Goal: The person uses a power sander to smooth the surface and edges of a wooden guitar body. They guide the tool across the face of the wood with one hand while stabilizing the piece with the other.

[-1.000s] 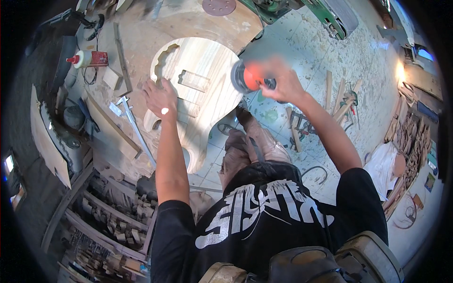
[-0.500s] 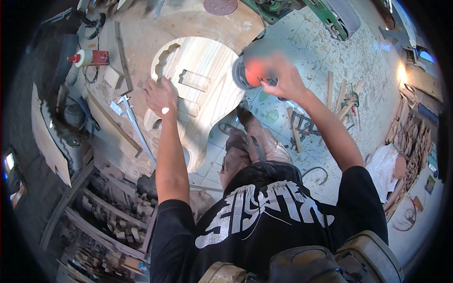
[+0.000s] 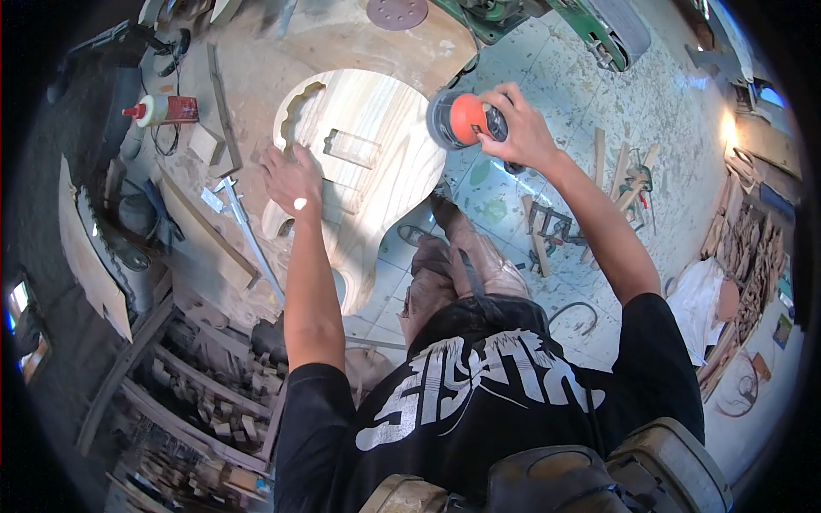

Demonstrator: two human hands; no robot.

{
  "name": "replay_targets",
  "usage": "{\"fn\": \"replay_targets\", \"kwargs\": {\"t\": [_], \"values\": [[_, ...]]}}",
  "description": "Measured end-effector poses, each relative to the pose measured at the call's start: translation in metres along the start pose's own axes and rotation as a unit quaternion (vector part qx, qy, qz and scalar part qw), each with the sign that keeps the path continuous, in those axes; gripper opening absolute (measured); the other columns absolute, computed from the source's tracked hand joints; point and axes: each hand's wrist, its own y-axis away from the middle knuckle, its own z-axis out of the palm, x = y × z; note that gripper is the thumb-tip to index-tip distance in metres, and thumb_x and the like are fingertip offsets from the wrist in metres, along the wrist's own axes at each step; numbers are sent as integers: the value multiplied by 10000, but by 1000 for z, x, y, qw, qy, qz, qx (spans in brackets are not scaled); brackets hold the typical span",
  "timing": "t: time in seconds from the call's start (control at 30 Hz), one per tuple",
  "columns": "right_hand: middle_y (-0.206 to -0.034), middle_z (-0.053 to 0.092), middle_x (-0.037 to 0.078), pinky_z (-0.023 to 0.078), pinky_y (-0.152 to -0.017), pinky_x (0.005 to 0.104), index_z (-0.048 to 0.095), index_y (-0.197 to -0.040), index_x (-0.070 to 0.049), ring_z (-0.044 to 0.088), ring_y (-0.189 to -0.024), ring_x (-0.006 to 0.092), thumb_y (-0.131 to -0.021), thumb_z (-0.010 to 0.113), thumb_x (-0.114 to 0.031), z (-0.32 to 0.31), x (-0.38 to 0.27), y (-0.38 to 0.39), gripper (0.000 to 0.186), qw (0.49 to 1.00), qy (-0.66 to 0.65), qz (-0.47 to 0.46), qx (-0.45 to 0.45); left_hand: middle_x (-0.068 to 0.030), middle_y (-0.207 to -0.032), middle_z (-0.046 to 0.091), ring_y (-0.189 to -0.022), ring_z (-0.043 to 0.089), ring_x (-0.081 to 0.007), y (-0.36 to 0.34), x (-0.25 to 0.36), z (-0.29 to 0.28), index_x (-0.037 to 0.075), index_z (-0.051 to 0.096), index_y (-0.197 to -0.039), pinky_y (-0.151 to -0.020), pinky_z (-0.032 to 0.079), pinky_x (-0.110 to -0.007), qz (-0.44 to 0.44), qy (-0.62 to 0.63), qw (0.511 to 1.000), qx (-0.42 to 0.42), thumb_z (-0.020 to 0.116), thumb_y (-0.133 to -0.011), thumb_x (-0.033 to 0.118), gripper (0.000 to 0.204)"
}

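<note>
A pale wooden guitar body (image 3: 376, 162) lies flat on the workbench (image 3: 342, 43), part of it overhanging the bench edge. My left hand (image 3: 293, 178) presses flat on its left side, fingers spread. My right hand (image 3: 519, 128) grips an orange and black round sander (image 3: 457, 120), which sits against the body's right edge. Rectangular pockets are cut into the middle of the wood.
On the bench lie a red and white glue bottle (image 3: 162, 109), a sanding disc (image 3: 397, 12), a metal clamp (image 3: 244, 227) and wood strips. Shelves of wood offcuts (image 3: 197, 402) stand below left. Wood scraps (image 3: 616, 179) litter the tiled floor on the right.
The sander has shifted slightly along the body's right edge with my right hand. My left hand stays in place on the wood.
</note>
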Motion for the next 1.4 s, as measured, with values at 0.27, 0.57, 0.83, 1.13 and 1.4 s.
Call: {"fn": "replay_targets", "kwargs": {"t": [0.27,0.57,0.83,1.13,1.4], "values": [[-1206,558,158,592,-783,485,593,-1303,-162,680,-964,403,-728,845,-229,8,-15,38,631,999,-14,-33,-25,-269,-1534,545,-1432,474,-513,1,5,-3,-37,596,-1396,-1195,399,-522,-28,-8,999,-40,542,-1026,436,604],[-1210,561,133,601,-757,477,602,-1303,-193,689,-941,399,-747,832,-234,7,-13,23,603,1000,-7,-12,-12,-271,-1449,595,-1384,511,-489,2,-4,4,-22,558,-1413,-1163,402,-536,-6,-9,1000,1,523,-1021,449,613],[-1211,569,138,609,-783,480,610,-1294,-200,694,-964,408,-752,827,-252,4,-10,17,586,1000,-15,14,-3,-240,-1491,579,-1429,473,-503,1,6,-2,-26,604,-1366,-1188,400,-529,-23,2,1000,-18,534,-1020,449,591],[-1180,559,132,627,-730,458,610,-1244,-203,682,-1000,374,-724,824,-245,12,-72,46,564,997,20,-43,-66,-267,-1566,522,-1450,459,-490,-1,1,-1,-13,569,-1459,-1200,391,-512,-25,-10,999,-33,535,-1012,459,651],[-1193,559,142,621,-795,479,618,-1244,-171,679,-989,391,-745,810,-262,4,-35,-9,543,998,60,19,-16,-261,-1572,521,-1463,455,-478,-1,3,2,-6,577,-1461,-1210,385,-494,-24,4,999,-26,525,-1010,475,661]]}}
